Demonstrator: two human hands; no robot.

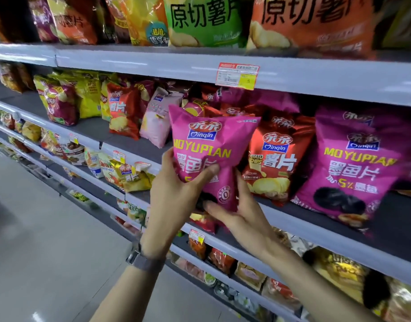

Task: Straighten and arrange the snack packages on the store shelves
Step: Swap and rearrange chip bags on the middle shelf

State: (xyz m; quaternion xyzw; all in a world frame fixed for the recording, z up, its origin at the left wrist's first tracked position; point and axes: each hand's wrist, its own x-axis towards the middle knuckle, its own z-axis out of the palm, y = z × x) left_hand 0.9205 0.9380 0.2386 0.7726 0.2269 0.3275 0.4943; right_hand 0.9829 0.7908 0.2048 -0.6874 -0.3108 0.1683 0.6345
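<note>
A magenta snack bag (211, 145) marked MOYUPIAN is held upright in front of the middle shelf (339, 242). My left hand (176, 194) grips its lower left side, thumb across the front. My right hand (241, 212) holds its bottom right corner, fingers curled round the edge. Right of it a red potato chip bag (276, 159) stands on the shelf. Farther right stands a second magenta bag (348, 168) of the same kind. More magenta and red bags lie behind them.
Left on the same shelf stand a pale pink bag (156, 119), a red bag (123, 112) and yellow and purple bags (67, 101). The shelf above (153, 63) carries large green and orange bags and a price tag (237, 75). Lower shelves hold small packs. The aisle floor (49, 240) lies left.
</note>
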